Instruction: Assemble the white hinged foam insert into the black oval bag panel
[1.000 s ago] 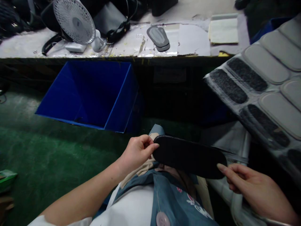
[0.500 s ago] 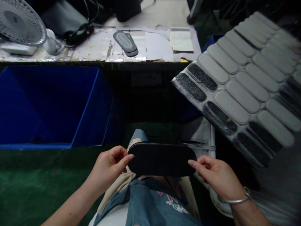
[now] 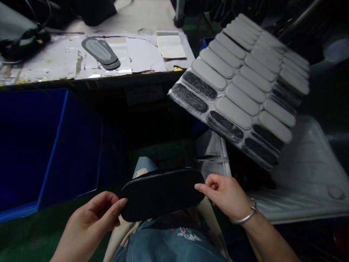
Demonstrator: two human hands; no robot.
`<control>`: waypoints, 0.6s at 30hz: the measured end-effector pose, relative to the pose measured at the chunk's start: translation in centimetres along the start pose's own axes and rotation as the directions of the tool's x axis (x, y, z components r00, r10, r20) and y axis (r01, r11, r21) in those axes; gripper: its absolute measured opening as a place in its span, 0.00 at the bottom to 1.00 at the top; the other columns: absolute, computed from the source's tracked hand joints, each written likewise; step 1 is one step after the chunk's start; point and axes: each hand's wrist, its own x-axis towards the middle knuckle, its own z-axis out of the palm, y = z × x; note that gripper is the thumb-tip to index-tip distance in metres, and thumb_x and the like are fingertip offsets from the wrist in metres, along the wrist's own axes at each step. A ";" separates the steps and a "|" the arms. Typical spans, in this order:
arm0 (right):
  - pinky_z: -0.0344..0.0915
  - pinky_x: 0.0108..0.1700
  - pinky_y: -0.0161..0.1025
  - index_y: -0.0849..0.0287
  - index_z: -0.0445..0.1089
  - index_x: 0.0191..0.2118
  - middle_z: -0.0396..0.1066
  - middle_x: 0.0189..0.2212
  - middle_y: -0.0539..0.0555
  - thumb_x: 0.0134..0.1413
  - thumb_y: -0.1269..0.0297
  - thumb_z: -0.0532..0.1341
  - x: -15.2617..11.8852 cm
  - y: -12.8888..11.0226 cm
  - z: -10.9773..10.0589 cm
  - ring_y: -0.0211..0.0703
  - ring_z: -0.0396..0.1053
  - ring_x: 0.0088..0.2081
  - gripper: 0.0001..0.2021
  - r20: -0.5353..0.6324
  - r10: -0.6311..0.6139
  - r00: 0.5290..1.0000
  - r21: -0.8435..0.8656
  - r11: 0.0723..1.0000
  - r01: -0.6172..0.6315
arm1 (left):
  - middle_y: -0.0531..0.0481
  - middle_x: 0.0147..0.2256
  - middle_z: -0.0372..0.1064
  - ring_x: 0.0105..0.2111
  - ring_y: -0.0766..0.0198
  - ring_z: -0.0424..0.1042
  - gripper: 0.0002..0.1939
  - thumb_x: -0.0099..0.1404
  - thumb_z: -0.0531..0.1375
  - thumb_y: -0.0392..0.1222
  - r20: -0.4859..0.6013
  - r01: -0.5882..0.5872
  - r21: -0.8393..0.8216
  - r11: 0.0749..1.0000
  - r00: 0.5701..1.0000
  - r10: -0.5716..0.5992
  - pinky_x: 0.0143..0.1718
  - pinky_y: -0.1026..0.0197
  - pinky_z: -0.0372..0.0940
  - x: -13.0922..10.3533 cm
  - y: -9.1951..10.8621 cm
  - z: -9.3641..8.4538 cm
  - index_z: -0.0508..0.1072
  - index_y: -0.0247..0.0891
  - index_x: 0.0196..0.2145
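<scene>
Low over the lap, a black oval pad (image 3: 162, 193) is held flat between both hands, tilted slightly down to the left. The left hand (image 3: 87, 222) is raised palm-up, its fingers curled with the tips pressed on the pad's left end. The right hand (image 3: 227, 196), a bracelet (image 3: 247, 216) on its wrist, is turned inward, thumb and forefinger pinched on the right end. A sheet of pads (image 3: 240, 91) is seen leaning beyond, above right.

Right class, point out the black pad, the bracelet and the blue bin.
black pad (image 3: 160, 193), head view, middle of its flat face
bracelet (image 3: 247, 217), head view, the band at the right wrist
blue bin (image 3: 49, 145), head view, its side wall
</scene>
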 end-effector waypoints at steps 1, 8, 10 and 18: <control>0.49 0.20 0.31 0.57 0.64 0.18 0.61 0.12 0.46 0.47 0.45 0.61 0.0 0.0 0.0 0.32 0.55 0.17 0.21 -0.004 -0.001 1.000 -0.002 1.000 0.001 | 0.55 0.19 0.63 0.20 0.66 0.64 0.22 0.51 0.64 0.60 -0.004 0.004 0.002 1.000 1.000 -0.004 0.20 0.67 0.60 0.0 0.2 0.0 0.68 0.38 0.27; 0.48 0.20 0.32 0.57 0.63 0.19 0.59 0.13 0.46 0.47 0.42 0.60 0.1 0.6 -0.1 0.32 0.54 0.17 0.22 0.027 0.017 0.999 -0.027 1.000 -0.016 | 0.56 0.21 0.65 0.18 0.66 0.65 0.25 0.47 0.68 0.56 -0.085 -0.006 -0.136 0.991 0.996 -0.006 0.18 0.66 0.61 0.1 0.8 0.7 0.67 0.40 0.37; 0.49 0.21 0.32 0.57 0.63 0.19 0.58 0.13 0.45 0.47 0.41 0.60 0.3 1.1 0.0 0.32 0.54 0.18 0.23 0.048 0.014 0.999 -0.017 1.000 -0.013 | 0.55 0.23 0.68 0.20 0.66 0.65 0.27 0.49 0.68 0.54 -0.094 -0.013 -0.170 0.985 0.996 -0.003 0.20 0.66 0.62 0.0 0.6 0.9 0.67 0.40 0.44; 0.55 0.17 0.33 0.54 0.63 0.18 0.58 0.13 0.48 0.41 0.36 0.58 0.7 2.5 0.2 0.35 0.56 0.16 0.24 0.075 -0.037 0.996 0.059 0.998 0.033 | 0.53 0.26 0.67 0.21 0.71 0.60 0.22 0.53 0.66 0.50 -0.164 -0.087 -0.400 0.912 0.986 0.022 0.21 0.68 0.59 -0.6 0.6 2.9 0.73 0.34 0.42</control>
